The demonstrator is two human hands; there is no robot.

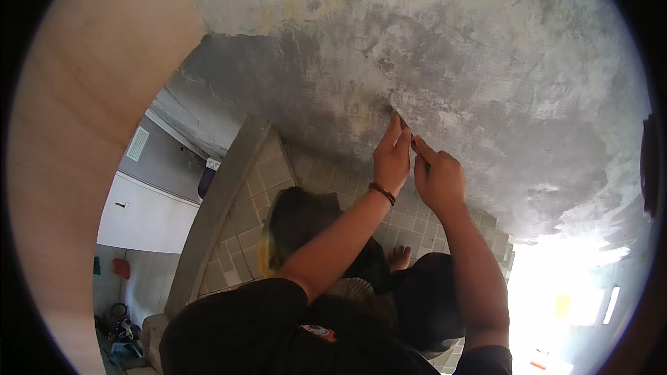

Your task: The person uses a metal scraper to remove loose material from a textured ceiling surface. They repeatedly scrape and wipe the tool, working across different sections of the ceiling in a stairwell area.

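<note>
A thin, dark hand tool, seen nearly edge-on and looking like a scraper point(404, 124), has its tip against the patchy grey plaster wall point(333, 83). My right hand point(443, 179) grips its handle end, with the index finger stretched along it. Farther up, my left hand point(392, 162) holds the blade part between straight fingers and thumb, close to the wall. Between the two hands a short stretch of the tool shows; my fingers cover much of the rest. A dark braided bracelet point(383, 194) circles my left wrist. The wall surface is uneven, with darker and paler areas.
Below the wall is a tiled floor point(255, 203), where my bare foot point(400, 258) rests. A low grey ledge point(224, 208) edges the tiles at left. Beyond it are a white panel point(148, 213) and a cluttered lower area. Bright light floods the lower right.
</note>
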